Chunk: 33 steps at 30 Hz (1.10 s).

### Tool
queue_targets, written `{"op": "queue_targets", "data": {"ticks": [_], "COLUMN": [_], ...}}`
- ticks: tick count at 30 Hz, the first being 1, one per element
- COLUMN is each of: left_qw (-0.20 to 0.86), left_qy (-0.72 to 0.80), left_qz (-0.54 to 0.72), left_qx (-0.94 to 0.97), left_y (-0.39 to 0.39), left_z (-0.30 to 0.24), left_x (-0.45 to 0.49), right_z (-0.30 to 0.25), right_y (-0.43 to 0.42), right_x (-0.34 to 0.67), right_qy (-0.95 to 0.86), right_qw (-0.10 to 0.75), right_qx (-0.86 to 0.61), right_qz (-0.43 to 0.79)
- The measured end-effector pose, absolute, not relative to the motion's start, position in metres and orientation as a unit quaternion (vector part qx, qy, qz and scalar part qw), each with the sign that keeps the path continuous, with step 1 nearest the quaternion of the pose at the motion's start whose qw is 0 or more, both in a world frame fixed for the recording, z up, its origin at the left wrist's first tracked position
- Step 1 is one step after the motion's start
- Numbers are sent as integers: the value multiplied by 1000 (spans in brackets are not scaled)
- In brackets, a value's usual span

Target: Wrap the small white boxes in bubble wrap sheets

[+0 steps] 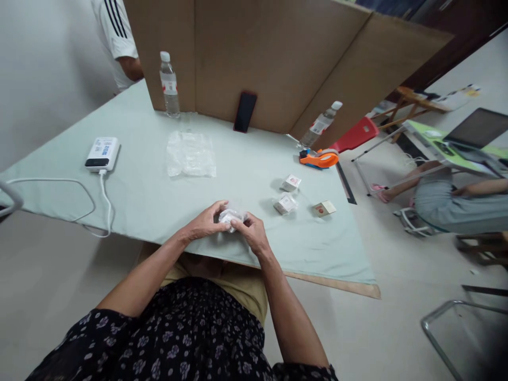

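The wide tabletop [246, 174], covered with a pale green cloth, carries everything, and the person sits at its near edge, which is where I see the main risk. The small white packet [230, 216] is held just above that edge, so if the grip loosens it could drop to the lap or the floor instead of onto the cloth. The stack of clear bags [191, 154] lies well apart, further in, and the three small boxes [291, 183] sit to the right, near but not touching the hands. A careless sweep of the right forearm could push the closest box. The packet seems to be wrapped in thin clear film, though the view is too small to be sure; such film is slippery and could tear if it is pulled hard from both sides. The left hand [204, 222] and the right hand [254, 233] meet around the packet. It lies between them, pinched by the fingers [240, 224] of both hands, with the left thumb over its top.
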<state>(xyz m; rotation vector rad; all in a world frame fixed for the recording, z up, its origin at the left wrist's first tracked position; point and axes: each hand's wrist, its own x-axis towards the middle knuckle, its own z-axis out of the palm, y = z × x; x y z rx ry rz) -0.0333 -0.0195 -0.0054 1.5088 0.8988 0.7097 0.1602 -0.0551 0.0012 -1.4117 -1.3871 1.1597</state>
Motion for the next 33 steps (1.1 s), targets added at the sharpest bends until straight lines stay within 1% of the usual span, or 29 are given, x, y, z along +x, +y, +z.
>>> {"op": "queue_targets", "data": {"ticks": [4, 10, 12, 15, 18, 21, 27, 30, 33], "left_qw": [567, 545, 526, 451, 387, 362, 285, 271, 279], "left_qy": [395, 408, 418, 451, 454, 438, 414, 392, 391], "left_qz": [306, 310, 322, 338, 332, 331, 383, 379, 380], "left_qx": [654, 664, 667, 692, 731, 753, 775, 794, 791], "left_y": [-19, -24, -29, -37, -43, -44, -27, -25, -32], "left_z": [-6, -5, -7, -8, -5, -2, -11, -14, -11], "left_x": [-30, -26, -26, -27, -28, -24, -10, -11, -17], "right_z": [-5, -18, -17, -12, -7, -4, 2, 4, 7], "right_y": [-54, -66, -75, -85, -87, -83, -71, -69, -66], "right_x": [164, 178, 178, 170, 159, 149, 149, 158, 164], "right_qy": [-571, -506, -495, -525, -588, -623, -638, -632, -602], "right_qw": [407, 493, 505, 485, 472, 478, 491, 488, 480], "right_qx": [-571, -578, -595, -610, -584, -560, -554, -564, -606], "right_qz": [427, 408, 382, 341, 300, 264, 210, 208, 199]}}
